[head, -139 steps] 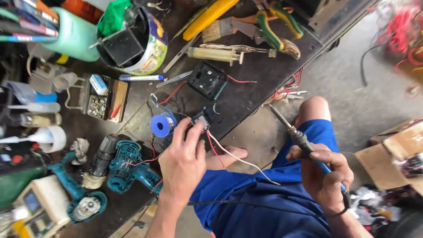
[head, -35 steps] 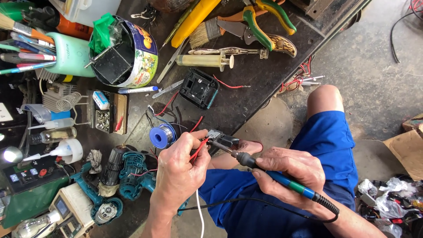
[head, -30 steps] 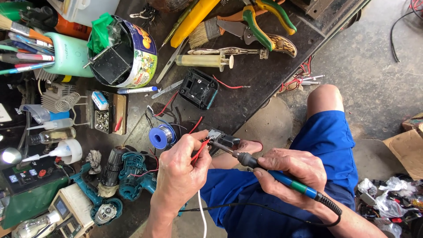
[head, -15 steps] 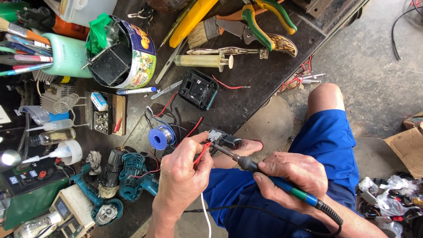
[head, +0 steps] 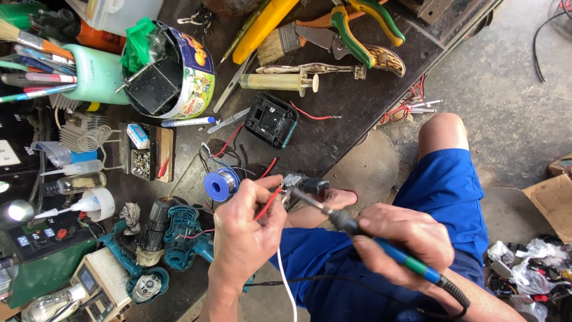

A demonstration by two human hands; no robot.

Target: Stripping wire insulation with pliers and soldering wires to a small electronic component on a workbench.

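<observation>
Soldering iron point(head: 381, 247) in the right hand point(head: 402, 241) slants up and to the left, its blue and green grip wrapped in curled fingers like a pen, so the metal tip lands on the small grey and black part point(head: 304, 186) held just ahead of the left hand point(head: 250, 235). That left hand is closed in a pinch: thumb and forefinger press a thin red wire point(head: 268, 203) toward the same part, seemingly to keep wire and joint steady while the hot tip touches them; whether the part itself is gripped or only propped against the fingers I cannot tell. A white wire point(head: 286, 283) trails down from under the left hand, and the iron's black cord point(head: 333, 286) loops back below both wrists, out of the way of the work. The work sits over the person's lap in blue shorts point(head: 441, 209), just off the edge of the desk point(head: 339, 131). A blue spool of solder point(head: 220, 185) stands immediately left of the left hand's fingers, within easy reach. Farther beyond the hands lies a black square housing point(head: 272, 119), with a syringe point(head: 280, 81) behind it; teal drill bodies point(head: 182, 238) rest to the left of the left wrist.
</observation>
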